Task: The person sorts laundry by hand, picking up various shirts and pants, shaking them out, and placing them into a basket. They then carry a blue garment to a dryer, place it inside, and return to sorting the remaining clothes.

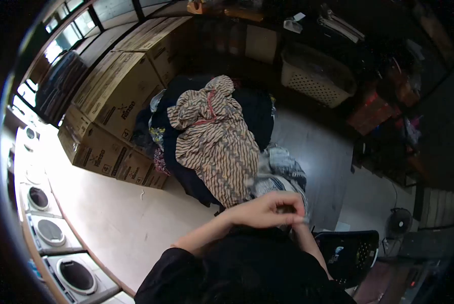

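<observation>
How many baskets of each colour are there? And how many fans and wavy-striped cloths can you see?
Pale basket: 1
Black basket: 1
Fan: 1
Wavy-striped cloth: 1
Total: 4

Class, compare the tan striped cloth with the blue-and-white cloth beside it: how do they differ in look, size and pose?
Colour: the tan striped cloth has dark wavy stripes and red touches; the blue-and-white cloth is cooler in tone.
Size: the tan one shows a far larger area than the blue-and-white one.
Pose: the tan one spreads widely; the blue-and-white one is bunched.
Both look crumpled and patterned.
</observation>
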`<action>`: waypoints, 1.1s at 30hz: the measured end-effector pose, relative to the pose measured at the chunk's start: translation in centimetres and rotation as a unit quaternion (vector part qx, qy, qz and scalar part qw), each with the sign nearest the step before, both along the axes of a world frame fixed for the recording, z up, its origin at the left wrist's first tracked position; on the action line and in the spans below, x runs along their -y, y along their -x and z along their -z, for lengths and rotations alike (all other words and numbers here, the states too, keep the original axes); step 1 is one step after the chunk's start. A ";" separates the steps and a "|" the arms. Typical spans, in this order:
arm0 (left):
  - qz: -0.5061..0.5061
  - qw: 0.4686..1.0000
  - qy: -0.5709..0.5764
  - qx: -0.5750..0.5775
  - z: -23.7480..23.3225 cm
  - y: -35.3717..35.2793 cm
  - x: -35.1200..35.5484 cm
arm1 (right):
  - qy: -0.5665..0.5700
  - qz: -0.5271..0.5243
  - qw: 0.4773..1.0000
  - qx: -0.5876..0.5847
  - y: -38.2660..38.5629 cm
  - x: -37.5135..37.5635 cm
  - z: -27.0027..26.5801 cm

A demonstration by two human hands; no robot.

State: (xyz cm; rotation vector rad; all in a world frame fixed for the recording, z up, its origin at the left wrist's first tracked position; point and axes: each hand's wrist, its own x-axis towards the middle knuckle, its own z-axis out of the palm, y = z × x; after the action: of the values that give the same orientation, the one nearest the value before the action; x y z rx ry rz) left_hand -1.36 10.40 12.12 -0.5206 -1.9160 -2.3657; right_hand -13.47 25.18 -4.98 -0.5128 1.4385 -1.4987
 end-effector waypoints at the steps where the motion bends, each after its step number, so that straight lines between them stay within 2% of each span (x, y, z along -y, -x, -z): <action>1: -0.017 1.000 -0.011 -0.022 -0.6 0.1 0.1 | -0.011 0.075 0.995 0.057 0.3 0.3 0.7; 2: -0.034 0.998 -0.023 -0.042 -1.2 0.0 0.5 | -0.009 0.102 0.994 0.030 0.7 0.7 -0.2; 4: -0.142 0.980 -0.100 0.097 -2.4 -0.9 3.4 | -0.021 0.134 0.977 -0.163 2.9 2.1 -3.5; 5: -0.234 0.966 -0.074 0.082 -1.7 -0.5 5.5 | -0.043 0.150 0.948 -0.277 4.1 2.0 -4.6; 6: -0.324 0.943 -0.048 0.066 -0.8 0.1 7.5 | -0.111 0.149 0.879 -0.439 5.3 1.0 -5.1; 8: -0.397 0.913 -0.085 0.029 -0.6 0.3 10.2 | -0.143 0.232 0.813 -0.514 7.2 -0.5 -7.0; 10: -0.422 0.901 -0.099 -0.003 -1.4 -0.2 11.2 | -0.113 0.302 0.749 -0.579 8.2 -1.9 -10.6; 13: -0.420 0.904 -0.066 -0.055 -2.8 -1.4 11.7 | -0.062 0.363 0.732 -0.573 7.9 -2.9 -16.1; 16: -0.353 0.930 0.074 0.070 -2.3 -3.4 12.2 | -0.101 0.287 0.701 -0.645 8.7 -5.9 -15.0; 17: -0.322 0.929 0.131 0.130 -1.0 -4.2 12.6 | -0.139 0.263 0.722 -0.624 8.6 -7.0 -13.7; 18: -0.299 0.905 0.226 0.201 0.1 -4.7 12.8 | -0.159 0.225 0.741 -0.612 8.7 -8.2 -11.6; 20: -0.241 0.868 0.334 0.278 4.7 -5.8 13.2 | -0.197 0.148 0.775 -0.582 8.3 -10.3 -6.9; 22: -0.214 0.825 0.417 0.315 8.9 -6.3 12.9 | -0.316 0.110 0.779 -0.530 6.4 -11.5 -2.7; 23: -0.228 0.819 0.435 0.297 10.5 -6.1 12.8 | -0.336 0.096 0.792 -0.500 5.6 -11.8 -2.1; 25: -0.323 0.839 0.356 0.254 12.3 -3.8 12.0 | -0.373 0.065 0.816 -0.436 3.9 -11.9 -1.4; 26: -0.370 0.843 0.314 0.231 13.2 -2.2 11.5 | -0.358 0.088 0.817 -0.443 3.4 -11.9 -1.3; 28: -0.456 0.799 0.367 0.135 16.0 1.5 10.9 | -0.324 0.136 0.818 -0.455 2.7 -11.8 -1.6; 30: -0.486 0.700 0.485 0.195 16.0 4.1 8.8 | -0.308 0.150 0.823 -0.453 2.7 -11.9 -3.1; 31: -0.498 0.642 0.553 0.183 18.8 5.1 8.7 | -0.300 0.167 0.834 -0.432 2.8 -12.0 -3.8; 33: -0.478 0.635 0.561 0.229 18.5 5.9 8.5 | -0.291 0.214 0.837 -0.410 3.1 -12.8 -4.0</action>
State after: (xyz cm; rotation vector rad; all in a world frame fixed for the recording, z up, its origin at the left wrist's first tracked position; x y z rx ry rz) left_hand -7.26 1.86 -6.41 1.0078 -2.6214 -0.4732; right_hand -16.58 37.99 -0.99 -0.4817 2.7201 -1.0681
